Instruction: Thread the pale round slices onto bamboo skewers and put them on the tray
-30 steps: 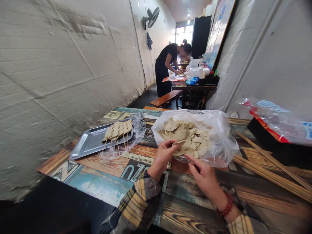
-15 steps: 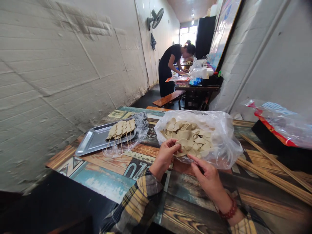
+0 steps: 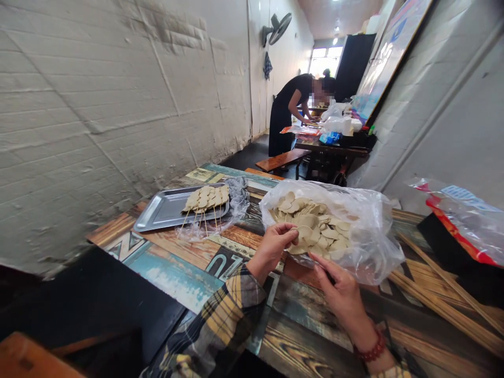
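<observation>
Thumb and fingertips of my left hand [image 3: 275, 245] are closed on a thin, round beige slice [image 3: 304, 231] at the near edge of an open clear plastic bag [image 3: 372, 231]. Many similar beige slices [image 3: 321, 244] lie heaped in that bag. Just right of it, my right hand [image 3: 342, 291] has thumb and index finger close together near the lower slices; whatever is between them is too small to make out. To the left, skewered beige slices [image 3: 207, 198] rest on a metal tray [image 3: 161, 209], their sticks poking over its near edge.
Long thin wooden sticks [image 3: 444, 310] lie at the right, beside a black box with red-edged clear packaging [image 3: 464, 220]. Crumpled plastic [image 3: 238, 197] sits against the tray. Farther back, a person [image 3: 293, 107] bends over another table, with a bench [image 3: 283, 159] near it.
The camera view has shifted, so the scene sits farther right and is slightly tilted. Both hands stay at the near edge of the bag, with the slice still in the left one.
</observation>
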Demonstrator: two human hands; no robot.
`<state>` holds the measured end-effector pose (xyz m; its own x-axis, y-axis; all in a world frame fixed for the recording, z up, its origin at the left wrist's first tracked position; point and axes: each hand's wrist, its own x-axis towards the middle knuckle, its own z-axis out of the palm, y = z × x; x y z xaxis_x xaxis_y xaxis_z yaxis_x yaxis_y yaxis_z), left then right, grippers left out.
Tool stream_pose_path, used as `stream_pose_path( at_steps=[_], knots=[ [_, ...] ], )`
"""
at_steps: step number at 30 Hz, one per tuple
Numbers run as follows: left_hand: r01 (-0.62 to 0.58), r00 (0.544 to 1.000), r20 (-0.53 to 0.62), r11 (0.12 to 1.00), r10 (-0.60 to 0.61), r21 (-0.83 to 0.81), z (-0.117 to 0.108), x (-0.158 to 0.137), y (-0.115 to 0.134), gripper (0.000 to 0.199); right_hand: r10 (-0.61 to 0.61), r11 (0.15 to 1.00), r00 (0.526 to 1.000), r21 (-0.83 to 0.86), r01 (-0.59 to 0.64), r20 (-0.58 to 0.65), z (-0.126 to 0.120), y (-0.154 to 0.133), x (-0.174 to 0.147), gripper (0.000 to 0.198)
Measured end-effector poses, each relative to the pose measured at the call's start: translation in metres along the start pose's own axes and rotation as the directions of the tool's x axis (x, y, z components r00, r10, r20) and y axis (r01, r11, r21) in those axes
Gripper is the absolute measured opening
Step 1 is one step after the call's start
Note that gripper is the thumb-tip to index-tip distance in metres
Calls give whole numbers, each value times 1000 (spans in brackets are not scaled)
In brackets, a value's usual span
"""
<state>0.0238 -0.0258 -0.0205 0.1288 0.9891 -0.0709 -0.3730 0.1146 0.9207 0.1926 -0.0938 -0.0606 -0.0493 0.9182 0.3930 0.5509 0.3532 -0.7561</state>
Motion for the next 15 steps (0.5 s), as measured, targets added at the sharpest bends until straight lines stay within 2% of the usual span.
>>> stream_pose_path(
  at_steps=[8, 15],
  knots=[
    [-16, 1000, 13, 1000, 16, 19, -2, 0, -2, 22, -7, 1000, 1000, -2, 7, -1, 0, 0, -1, 30],
    [48, 999, -6, 997, -48, -56, 1, -1, 0, 26, -27, 1000, 999, 5, 28, -31, 2, 1, 0, 30]
  ],
)
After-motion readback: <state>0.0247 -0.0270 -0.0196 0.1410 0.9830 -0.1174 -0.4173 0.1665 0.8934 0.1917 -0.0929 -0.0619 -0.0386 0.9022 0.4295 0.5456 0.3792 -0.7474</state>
